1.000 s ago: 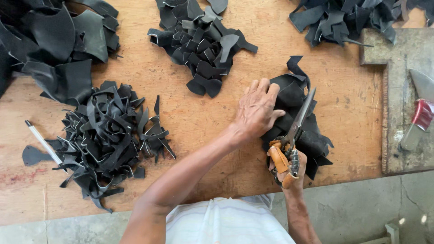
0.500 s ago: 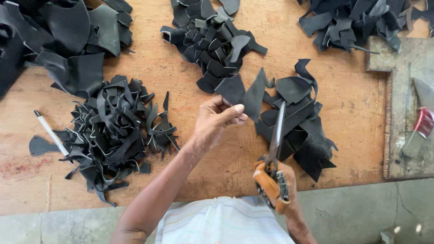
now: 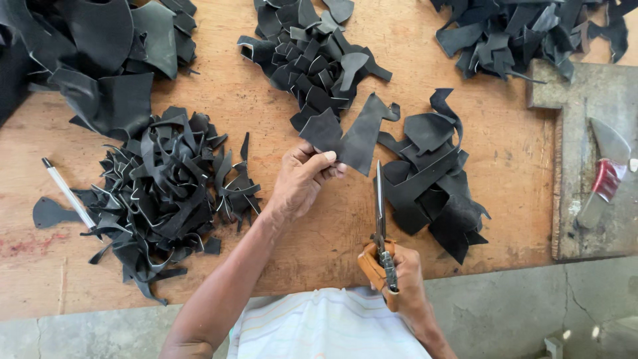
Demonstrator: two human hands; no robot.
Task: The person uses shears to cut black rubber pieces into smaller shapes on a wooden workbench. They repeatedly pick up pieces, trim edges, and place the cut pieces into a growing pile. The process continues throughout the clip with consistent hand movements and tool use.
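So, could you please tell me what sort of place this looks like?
Probably a leather-cutting workshop: heaps of black offcuts cover a wooden workbench, the right hand holds shears, and a knife lies nearby.

The left hand pinches a flat black leather piece by its lower edge and holds it above the wooden table, while the right hand grips the orange handles of a pair of scissors whose blades point away towards that piece. A heap of narrow black offcuts lies to the left with a white pen beside it, larger leather pieces lie to the right, and more piles sit on the far side. At the right edge a knife with a red handle rests on a grey slab.
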